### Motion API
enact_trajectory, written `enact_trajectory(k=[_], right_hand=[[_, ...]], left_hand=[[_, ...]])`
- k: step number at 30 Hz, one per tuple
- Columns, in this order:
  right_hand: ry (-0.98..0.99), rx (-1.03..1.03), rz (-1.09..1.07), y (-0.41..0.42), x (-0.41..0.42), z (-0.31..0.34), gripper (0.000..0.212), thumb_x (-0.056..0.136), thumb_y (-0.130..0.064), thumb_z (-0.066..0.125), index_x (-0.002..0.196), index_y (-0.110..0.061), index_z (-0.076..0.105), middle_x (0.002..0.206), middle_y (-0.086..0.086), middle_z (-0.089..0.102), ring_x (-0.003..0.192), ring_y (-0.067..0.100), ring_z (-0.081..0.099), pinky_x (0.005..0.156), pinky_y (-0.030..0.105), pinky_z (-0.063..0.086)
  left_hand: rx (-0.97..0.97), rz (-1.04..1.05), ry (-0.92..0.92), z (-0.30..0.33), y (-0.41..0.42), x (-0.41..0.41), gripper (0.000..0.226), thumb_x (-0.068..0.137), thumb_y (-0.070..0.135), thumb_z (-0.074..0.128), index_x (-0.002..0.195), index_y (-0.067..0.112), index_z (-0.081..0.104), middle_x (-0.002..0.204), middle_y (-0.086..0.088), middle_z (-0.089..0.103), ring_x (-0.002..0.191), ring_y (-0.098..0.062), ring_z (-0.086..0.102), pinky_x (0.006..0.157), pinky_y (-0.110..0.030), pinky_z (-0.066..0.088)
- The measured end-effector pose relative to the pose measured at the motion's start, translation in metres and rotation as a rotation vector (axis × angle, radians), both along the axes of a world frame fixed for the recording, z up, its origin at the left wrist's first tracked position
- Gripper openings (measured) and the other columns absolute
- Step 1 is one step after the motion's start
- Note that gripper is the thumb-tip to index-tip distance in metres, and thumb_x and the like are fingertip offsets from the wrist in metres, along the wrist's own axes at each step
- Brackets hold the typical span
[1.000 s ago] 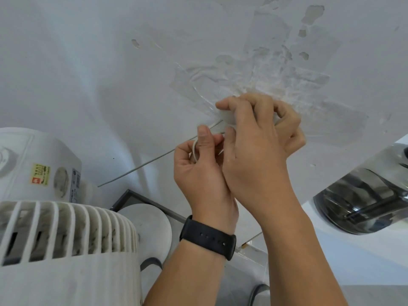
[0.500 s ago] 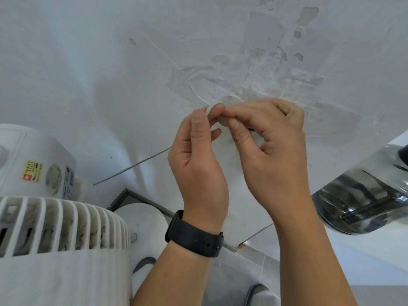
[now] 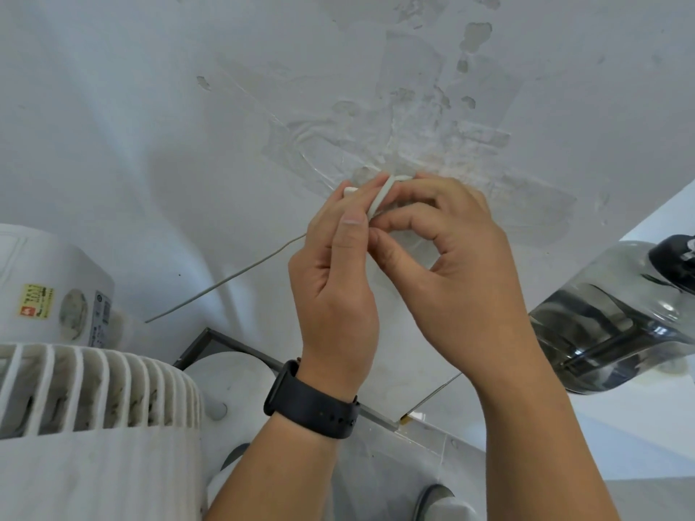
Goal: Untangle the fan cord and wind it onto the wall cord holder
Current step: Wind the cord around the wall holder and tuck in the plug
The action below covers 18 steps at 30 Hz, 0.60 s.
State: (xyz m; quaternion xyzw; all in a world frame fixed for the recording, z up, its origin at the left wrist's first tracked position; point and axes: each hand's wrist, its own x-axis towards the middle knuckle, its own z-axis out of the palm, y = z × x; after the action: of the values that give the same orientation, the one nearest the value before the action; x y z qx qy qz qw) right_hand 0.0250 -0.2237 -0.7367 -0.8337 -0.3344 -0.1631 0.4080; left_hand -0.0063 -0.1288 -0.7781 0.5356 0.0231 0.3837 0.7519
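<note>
Both hands are raised against the white wall. My left hand [image 3: 336, 283], with a black watch on the wrist, pinches a white strap-like piece of the cord holder [image 3: 380, 199] between thumb and fingers. My right hand [image 3: 447, 257] has its fingers curled around the same spot, thumb meeting the left thumb; the holder itself is mostly hidden behind the fingers. A thin grey fan cord [image 3: 225, 282] runs from behind my left hand down and left toward the white fan [image 3: 86, 389] at the lower left.
The wall [image 3: 432, 118] has patched, peeling plaster around the hands. A shiny dark metallic object [image 3: 609, 325] sits at the right edge. A dark metal frame [image 3: 210, 342] and a round white base [image 3: 233, 377] lie below the fan.
The hands shifted slightly: the white strap now shows between the left fingers and the right fingertips, and the left thumb has closed toward the right thumb.
</note>
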Motion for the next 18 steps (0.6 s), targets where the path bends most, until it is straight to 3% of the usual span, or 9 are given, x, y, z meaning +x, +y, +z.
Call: enact_trajectory(k=[4, 9, 12, 14, 18], right_hand=[[-0.006, 0.011, -0.022, 0.004, -0.004, 0.000, 0.006, 0.094, -0.036, 0.070, 0.098, -0.035, 0.074, 0.115, -0.021, 0.061, 0.120, 0.004, 0.049, 0.102, 0.033, 0.044], [-0.064, 0.183, -0.138, 0.002, -0.003, 0.009, 0.008, 0.099, -0.019, 0.066, 0.095, -0.018, 0.073, 0.099, -0.007, 0.064, 0.094, 0.006, 0.059, 0.080, 0.011, 0.043], [-0.083, 0.226, -0.198, -0.001, -0.002, 0.012, 0.011, 0.103, -0.021, 0.059, 0.098, -0.021, 0.069, 0.091, -0.011, 0.065, 0.088, 0.010, 0.061, 0.076, 0.025, 0.049], [-0.070, 0.253, -0.213, -0.001, -0.002, 0.013, 0.012, 0.105, -0.022, 0.056, 0.099, -0.024, 0.066, 0.084, -0.014, 0.064, 0.081, 0.010, 0.061, 0.069, 0.024, 0.048], [-0.063, 0.275, -0.243, -0.002, -0.001, 0.012, 0.015, 0.106, -0.022, 0.054, 0.103, -0.025, 0.069, 0.079, -0.017, 0.061, 0.071, 0.007, 0.056, 0.066, 0.013, 0.039]], left_hand=[[0.021, 0.025, -0.020, -0.001, -0.002, 0.000, 0.035, 0.106, 0.013, 0.040, 0.122, 0.014, 0.071, 0.128, -0.005, 0.072, 0.135, -0.024, 0.057, 0.119, -0.051, 0.037], [0.047, 0.203, 0.045, -0.002, -0.006, -0.001, 0.036, 0.105, 0.006, 0.037, 0.120, 0.002, 0.069, 0.117, 0.001, 0.073, 0.118, -0.012, 0.065, 0.100, -0.025, 0.048], [0.253, 0.257, 0.077, -0.003, -0.009, 0.001, 0.036, 0.104, 0.012, 0.040, 0.130, 0.009, 0.065, 0.129, 0.000, 0.068, 0.128, -0.021, 0.060, 0.108, -0.041, 0.047], [0.439, 0.301, 0.131, -0.004, -0.011, 0.002, 0.040, 0.103, 0.017, 0.041, 0.138, 0.013, 0.060, 0.138, 0.004, 0.063, 0.133, -0.017, 0.054, 0.111, -0.044, 0.043], [0.635, 0.368, 0.297, -0.004, -0.012, 0.002, 0.050, 0.100, 0.031, 0.038, 0.148, 0.026, 0.051, 0.150, 0.016, 0.051, 0.131, -0.015, 0.051, 0.109, -0.022, 0.029]])
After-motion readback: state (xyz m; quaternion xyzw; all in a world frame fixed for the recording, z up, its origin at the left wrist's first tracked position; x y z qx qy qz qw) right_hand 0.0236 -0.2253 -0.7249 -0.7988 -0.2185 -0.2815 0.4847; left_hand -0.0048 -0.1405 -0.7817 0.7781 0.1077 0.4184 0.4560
